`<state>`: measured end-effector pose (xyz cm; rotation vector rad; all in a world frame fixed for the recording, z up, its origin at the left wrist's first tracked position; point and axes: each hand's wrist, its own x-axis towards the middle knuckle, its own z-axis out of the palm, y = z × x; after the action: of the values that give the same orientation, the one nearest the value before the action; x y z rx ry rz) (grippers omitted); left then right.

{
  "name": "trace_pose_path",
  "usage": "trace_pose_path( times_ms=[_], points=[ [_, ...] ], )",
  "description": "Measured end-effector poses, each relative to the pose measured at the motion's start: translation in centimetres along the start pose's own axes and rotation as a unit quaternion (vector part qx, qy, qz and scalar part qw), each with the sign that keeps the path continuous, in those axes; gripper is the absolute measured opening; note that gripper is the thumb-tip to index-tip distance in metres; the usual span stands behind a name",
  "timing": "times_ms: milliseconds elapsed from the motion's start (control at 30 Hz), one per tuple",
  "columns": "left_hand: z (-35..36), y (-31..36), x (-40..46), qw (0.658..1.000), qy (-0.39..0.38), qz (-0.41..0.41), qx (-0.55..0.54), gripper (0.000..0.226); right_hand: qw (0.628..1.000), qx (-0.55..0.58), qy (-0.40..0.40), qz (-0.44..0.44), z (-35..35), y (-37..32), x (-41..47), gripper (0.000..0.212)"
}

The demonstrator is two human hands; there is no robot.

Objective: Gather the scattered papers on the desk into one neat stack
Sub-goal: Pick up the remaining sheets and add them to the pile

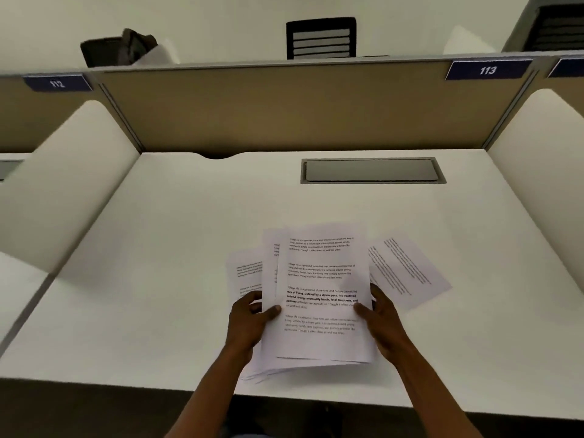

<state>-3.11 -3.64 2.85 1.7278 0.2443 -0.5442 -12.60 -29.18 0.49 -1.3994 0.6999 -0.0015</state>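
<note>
The white desk (177,248) lies under my hands, walled by white side dividers and a tan back panel (284,109) carrying number plates 112 (57,83) and 113 (488,70). A closed grey cable hatch (373,170) sits well beyond my right hand. A black chair back (320,37) shows past the panel.

My left hand (249,324) and right hand (380,314) clamp the bundle of papers (319,298) at either side edge, thumbs on the top printed sheet. The sheets are fanned, uneven. One loose sheet (407,270) lies angled on the desk just beyond my right hand. Another sheet (245,273) protrudes above my left hand.
</note>
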Motion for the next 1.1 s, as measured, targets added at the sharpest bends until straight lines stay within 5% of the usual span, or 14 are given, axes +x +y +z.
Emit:
trace_pose_path(
  times_ms=[233, 467, 733, 1100],
  points=[
    [-2.5, -1.1, 0.5, 0.99, 0.123, -0.001, 0.072, 0.032, 0.989, -0.139, 0.018, -0.034, 4.9, 0.1, 2.6, 0.054],
    [-3.8, -3.4, 1.0, 0.983, 0.169, -0.015, 0.068, 0.011, 0.937, -0.315, 0.087, -0.125, 6.4, -0.4, 2.7, 0.04],
    [-3.0, -4.6, 1.4, 0.959, 0.176, 0.028, 0.221, 0.021, 0.937, -0.315, 0.054, -0.139, 7.0, -0.2, 2.6, 0.038],
    [-3.5, -4.9, 1.6, 0.95, 0.182, 0.046, 0.249, 0.029, 0.917, -0.336, 0.117, -0.183, 7.0, 0.4, 2.9, 0.03]
  ],
)
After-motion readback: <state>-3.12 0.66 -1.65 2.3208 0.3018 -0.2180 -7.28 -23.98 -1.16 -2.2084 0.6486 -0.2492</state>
